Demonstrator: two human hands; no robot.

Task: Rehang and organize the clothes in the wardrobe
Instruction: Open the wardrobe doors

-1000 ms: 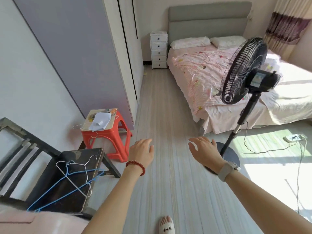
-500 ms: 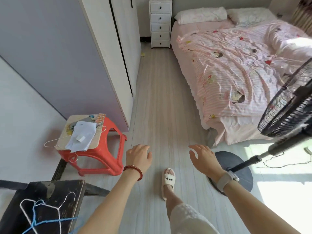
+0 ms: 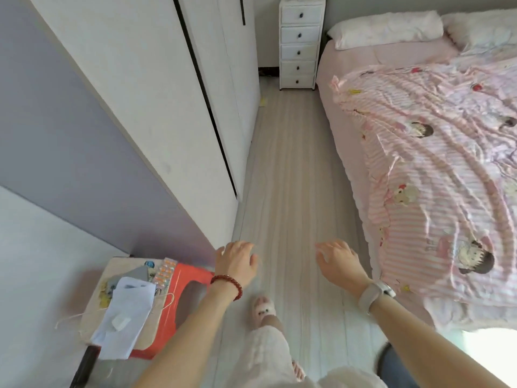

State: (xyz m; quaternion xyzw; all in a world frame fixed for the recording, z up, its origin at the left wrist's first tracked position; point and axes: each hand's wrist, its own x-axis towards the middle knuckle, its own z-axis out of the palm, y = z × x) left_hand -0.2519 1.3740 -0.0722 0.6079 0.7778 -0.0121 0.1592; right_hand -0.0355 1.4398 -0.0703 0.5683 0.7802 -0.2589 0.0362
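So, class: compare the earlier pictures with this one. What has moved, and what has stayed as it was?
The person has walked forward along the wardrobe toward the drawer chest. The fan and the dark chair have dropped out of view, and the red stool now lies beside the left arm. The left hand and right hand stay open and empty, and the wardrobe doors are still closed.

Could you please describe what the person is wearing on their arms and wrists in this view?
Both forearms are bare, with no sleeves in view. The left hand has a bracelet of dark red round beads at the wrist. The right hand has a watch with a pale grey-beige strap at the wrist.
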